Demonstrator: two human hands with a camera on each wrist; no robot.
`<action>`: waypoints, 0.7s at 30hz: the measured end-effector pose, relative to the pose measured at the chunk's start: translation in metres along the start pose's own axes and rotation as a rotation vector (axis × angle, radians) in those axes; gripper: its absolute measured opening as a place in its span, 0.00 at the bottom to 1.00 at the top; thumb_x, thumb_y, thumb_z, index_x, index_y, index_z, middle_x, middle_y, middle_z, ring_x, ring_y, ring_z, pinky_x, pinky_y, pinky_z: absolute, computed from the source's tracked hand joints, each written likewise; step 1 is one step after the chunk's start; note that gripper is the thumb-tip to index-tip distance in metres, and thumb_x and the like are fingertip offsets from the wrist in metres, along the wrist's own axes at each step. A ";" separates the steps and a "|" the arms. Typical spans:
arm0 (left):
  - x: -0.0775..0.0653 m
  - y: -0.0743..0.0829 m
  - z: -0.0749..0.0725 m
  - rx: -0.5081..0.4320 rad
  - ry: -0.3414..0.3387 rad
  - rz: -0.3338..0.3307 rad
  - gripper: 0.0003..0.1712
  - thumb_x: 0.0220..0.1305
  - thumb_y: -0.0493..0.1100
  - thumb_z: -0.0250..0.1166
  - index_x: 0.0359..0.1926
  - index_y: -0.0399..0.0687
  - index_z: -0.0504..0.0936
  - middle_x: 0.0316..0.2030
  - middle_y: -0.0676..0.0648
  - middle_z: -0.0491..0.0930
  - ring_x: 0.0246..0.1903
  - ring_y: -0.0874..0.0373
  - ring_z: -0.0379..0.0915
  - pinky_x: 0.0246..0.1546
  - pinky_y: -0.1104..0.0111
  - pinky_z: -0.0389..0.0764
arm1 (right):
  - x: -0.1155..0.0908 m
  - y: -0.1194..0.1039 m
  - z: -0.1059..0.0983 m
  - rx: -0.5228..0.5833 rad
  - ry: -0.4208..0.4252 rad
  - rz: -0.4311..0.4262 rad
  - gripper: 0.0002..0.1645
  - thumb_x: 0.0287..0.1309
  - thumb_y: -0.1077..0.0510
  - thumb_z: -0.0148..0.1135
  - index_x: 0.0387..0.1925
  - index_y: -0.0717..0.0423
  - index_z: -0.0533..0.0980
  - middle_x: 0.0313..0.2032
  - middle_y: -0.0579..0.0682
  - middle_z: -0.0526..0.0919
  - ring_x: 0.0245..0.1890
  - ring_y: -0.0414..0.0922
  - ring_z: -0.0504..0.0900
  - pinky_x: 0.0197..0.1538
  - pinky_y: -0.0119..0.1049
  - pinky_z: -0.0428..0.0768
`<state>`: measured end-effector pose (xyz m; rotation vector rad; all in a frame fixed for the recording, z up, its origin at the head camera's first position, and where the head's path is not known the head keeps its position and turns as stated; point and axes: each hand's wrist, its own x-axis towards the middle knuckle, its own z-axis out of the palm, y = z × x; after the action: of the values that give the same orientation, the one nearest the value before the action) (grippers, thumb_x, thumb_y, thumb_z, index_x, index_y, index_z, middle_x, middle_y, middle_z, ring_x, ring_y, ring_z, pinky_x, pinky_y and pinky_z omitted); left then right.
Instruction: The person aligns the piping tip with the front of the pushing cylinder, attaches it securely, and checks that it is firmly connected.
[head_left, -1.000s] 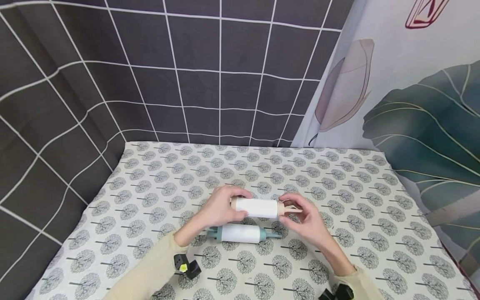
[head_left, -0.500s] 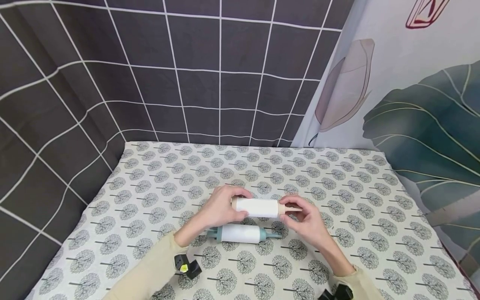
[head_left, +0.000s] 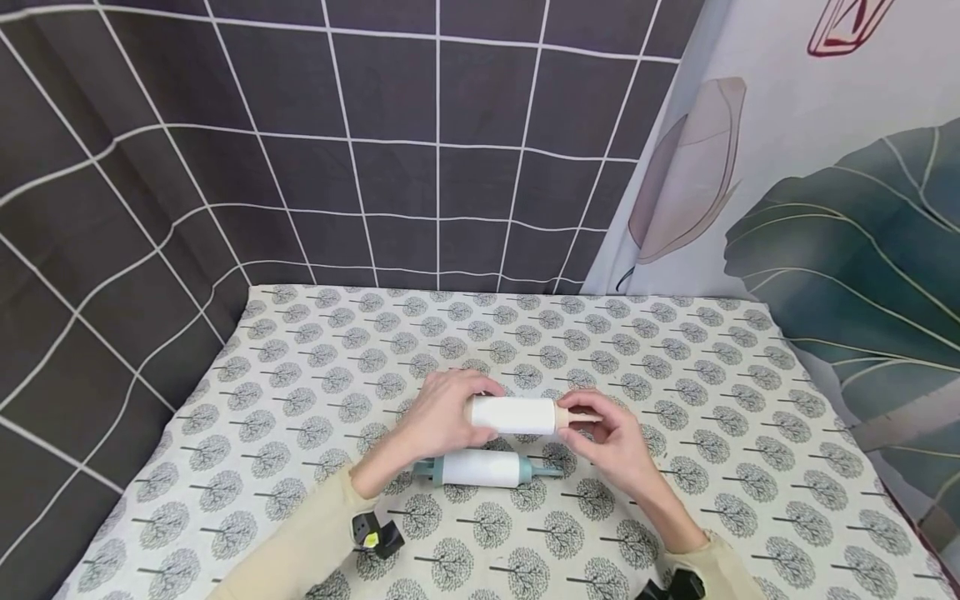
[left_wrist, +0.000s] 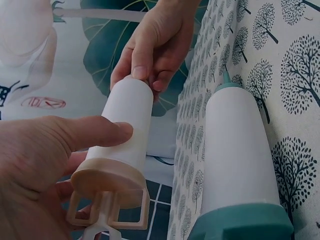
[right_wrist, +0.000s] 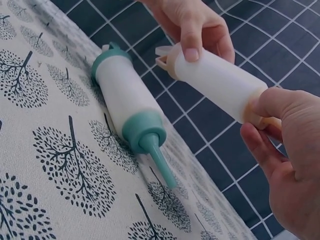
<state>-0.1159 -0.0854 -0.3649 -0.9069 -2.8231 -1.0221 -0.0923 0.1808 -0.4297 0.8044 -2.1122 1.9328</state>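
Above the cloth I hold an icing syringe (head_left: 516, 415) with a white barrel and beige end caps. My left hand (head_left: 442, 410) grips its barrel close to the plunger end, thumb along the near side. The beige frame and pale plunger handle (left_wrist: 106, 215) show in the left wrist view. At the other end, my right hand (head_left: 617, 440) pinches the beige nozzle cap (right_wrist: 255, 106) between thumb and fingers; its nozzle points right. A second icing syringe (head_left: 482, 468), white with teal ends, lies on the cloth just nearer to me, its teal nozzle (right_wrist: 161, 162) also pointing right.
A tree-patterned cloth (head_left: 315, 500) covers the table. Behind and to the left hangs a dark curtain (head_left: 375, 167) with a white grid. A leaf-printed curtain (head_left: 847, 250) hangs at the right.
My right fingers and the beige nozzle cap have shifted very slightly, as though turned. The left hand stays put, and the teal icing syringe has not moved.
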 end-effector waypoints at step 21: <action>-0.002 -0.001 -0.001 0.012 -0.012 0.067 0.27 0.42 0.37 0.80 0.48 0.45 0.86 0.48 0.47 0.85 0.46 0.52 0.78 0.50 0.56 0.67 | 0.000 -0.006 0.000 -0.070 0.040 0.136 0.20 0.47 0.77 0.69 0.45 0.73 0.77 0.43 0.66 0.81 0.40 0.44 0.84 0.42 0.38 0.84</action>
<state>-0.1156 -0.0876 -0.3653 -1.0020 -2.7844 -0.9937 -0.0888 0.1806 -0.4243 0.6187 -2.2508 1.9094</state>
